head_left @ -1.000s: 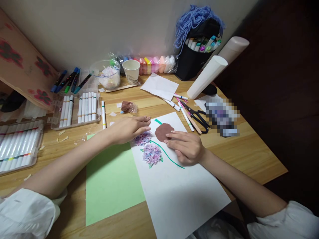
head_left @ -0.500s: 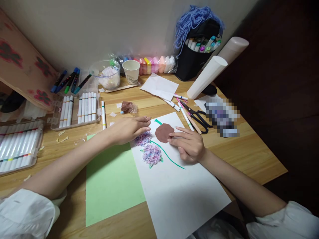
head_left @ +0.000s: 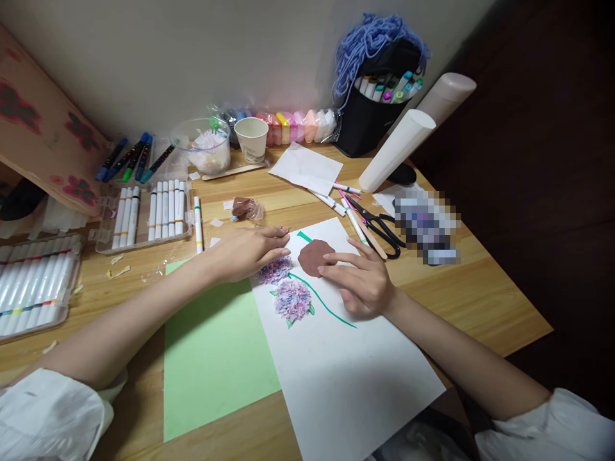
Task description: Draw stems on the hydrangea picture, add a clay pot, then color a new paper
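Note:
A white sheet of paper [head_left: 355, 397] lies on the table, with a green stem line and a purple paper flower [head_left: 293, 301] on it. Near its top sits a flat brown disc of clay [head_left: 314, 257]. The fingertips of my right hand [head_left: 362, 278] rest on the disc's right side, fingers spread. My left hand [head_left: 250, 251] lies flat at the sheet's upper left edge, fingers stretched out, partly over a second purple flower [head_left: 275, 271]. Under the white sheet's left side is a green sheet [head_left: 216, 358].
Boxes of markers [head_left: 144, 214] stand at the left. Behind are a plastic bowl [head_left: 206, 150], a paper cup [head_left: 252, 139], bagged coloured clay [head_left: 298, 127] and a black pen case [head_left: 362, 121]. Black scissors [head_left: 382, 227] lie at the right, near a white tube [head_left: 398, 150]. Wrapped brown clay [head_left: 245, 208] lies beyond my left hand.
My right hand's fingers have shifted slightly on the brown clay, and its index finger is lifted and spread further from the others. My left hand stays in place.

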Motion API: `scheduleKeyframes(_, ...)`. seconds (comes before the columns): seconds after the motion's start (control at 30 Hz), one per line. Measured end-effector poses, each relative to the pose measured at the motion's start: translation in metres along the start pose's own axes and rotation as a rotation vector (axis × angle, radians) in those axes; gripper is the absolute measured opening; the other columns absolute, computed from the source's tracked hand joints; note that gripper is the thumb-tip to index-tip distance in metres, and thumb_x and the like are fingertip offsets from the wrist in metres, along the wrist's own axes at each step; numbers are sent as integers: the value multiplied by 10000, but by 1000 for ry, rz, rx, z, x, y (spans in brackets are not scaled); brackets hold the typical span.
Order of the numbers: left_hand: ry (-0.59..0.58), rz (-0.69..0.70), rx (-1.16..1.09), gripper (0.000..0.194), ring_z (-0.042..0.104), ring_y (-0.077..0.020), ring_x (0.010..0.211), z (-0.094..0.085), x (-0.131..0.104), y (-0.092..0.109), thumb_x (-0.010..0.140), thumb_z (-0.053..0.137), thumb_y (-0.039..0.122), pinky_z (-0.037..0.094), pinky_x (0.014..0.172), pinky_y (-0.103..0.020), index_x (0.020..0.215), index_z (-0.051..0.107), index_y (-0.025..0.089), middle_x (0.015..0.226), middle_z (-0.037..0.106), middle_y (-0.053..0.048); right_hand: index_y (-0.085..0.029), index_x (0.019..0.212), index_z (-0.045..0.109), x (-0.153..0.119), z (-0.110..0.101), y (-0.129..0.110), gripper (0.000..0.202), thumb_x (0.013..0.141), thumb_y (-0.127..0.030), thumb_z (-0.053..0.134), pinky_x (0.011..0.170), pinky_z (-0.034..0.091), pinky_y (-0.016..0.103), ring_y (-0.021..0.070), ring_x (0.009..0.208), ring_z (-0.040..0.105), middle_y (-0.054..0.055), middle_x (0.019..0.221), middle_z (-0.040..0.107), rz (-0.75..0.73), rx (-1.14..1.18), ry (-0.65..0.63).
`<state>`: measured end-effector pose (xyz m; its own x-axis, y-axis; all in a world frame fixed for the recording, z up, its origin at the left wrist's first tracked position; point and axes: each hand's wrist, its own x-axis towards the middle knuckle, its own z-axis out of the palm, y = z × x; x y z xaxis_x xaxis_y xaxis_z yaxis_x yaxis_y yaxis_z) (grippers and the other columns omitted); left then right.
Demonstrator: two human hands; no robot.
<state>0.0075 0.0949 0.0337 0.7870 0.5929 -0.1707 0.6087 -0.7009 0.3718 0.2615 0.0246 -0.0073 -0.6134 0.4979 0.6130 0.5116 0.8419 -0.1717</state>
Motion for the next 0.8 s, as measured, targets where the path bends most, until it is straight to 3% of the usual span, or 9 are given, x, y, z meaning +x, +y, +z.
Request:
scheduleKeyframes(0.1, -2, -6, 11, 504, 432, -220, 1278, 0, 0, 1, 977, 210, 479, 387, 1011, -338, 1294, 511, 227, 1437, 395, -23, -150, 1230, 542, 4, 1, 0, 433, 817, -237, 445, 1116, 254, 497, 232, 1115, 590, 72, 1129, 681, 38, 25, -150)
scheduleKeyframes(0.17, -3, -10, 16, 510, 451, -230, 1262, 0, 0, 2, 976, 208, 485, 402, 997, -349, 1296, 511, 227, 1438, 392, -22, -129, 1219, 543, 5, 2, 1, 419, 829, -247, 447, 1107, 260, 516, 234, 1109, 593, 91, 1142, 673, 37, 56, -195)
scheduleKeyframes(0.37, 0, -4, 18, 524, 453, -230, 1260, 1, 0, 2, 976, 198, 488, 383, 1021, -363, 1296, 512, 217, 1443, 383, -30, -164, 1016, 642, -2, 2, 2, 339, 804, -161, 377, 1003, 433, 451, 189, 869, 688, 50, 860, 745, -23, 64, 11)
scheduleKeyframes(0.43, 0, -4, 16, 516, 451, -228, 1262, 1, 0, 2, 975, 206, 488, 379, 1025, -363, 1293, 514, 223, 1440, 387, -29, -160, 1087, 622, -2, 1, 2, 368, 818, -152, 371, 1002, 442, 445, 199, 989, 660, 67, 970, 732, 23, 38, -18)
scheduleKeyframes(0.53, -1, -7, 16, 506, 452, -232, 1261, 0, 0, 3, 975, 215, 482, 388, 1015, -366, 1292, 515, 226, 1438, 390, -32, -109, 1241, 534, 3, 2, 3, 419, 854, -192, 396, 1039, 408, 475, 237, 1234, 496, 126, 1246, 605, 100, 36, -191)
scheduleKeyframes(0.6, -7, -15, 23, 507, 452, -234, 1261, 0, 0, 4, 976, 211, 479, 393, 1009, -362, 1296, 511, 225, 1441, 385, -29, -65, 1252, 522, 5, 4, 5, 427, 861, -196, 408, 1045, 408, 475, 251, 1273, 448, 158, 1279, 572, 92, 59, -239)
scheduleKeyframes(0.8, -3, -33, 39, 503, 479, -227, 1236, -2, 0, 6, 975, 205, 485, 410, 983, -334, 1283, 524, 249, 1441, 387, -6, -97, 1054, 643, -5, 8, 5, 326, 797, -137, 447, 923, 536, 411, 234, 1045, 641, 122, 992, 724, -9, 58, -45)
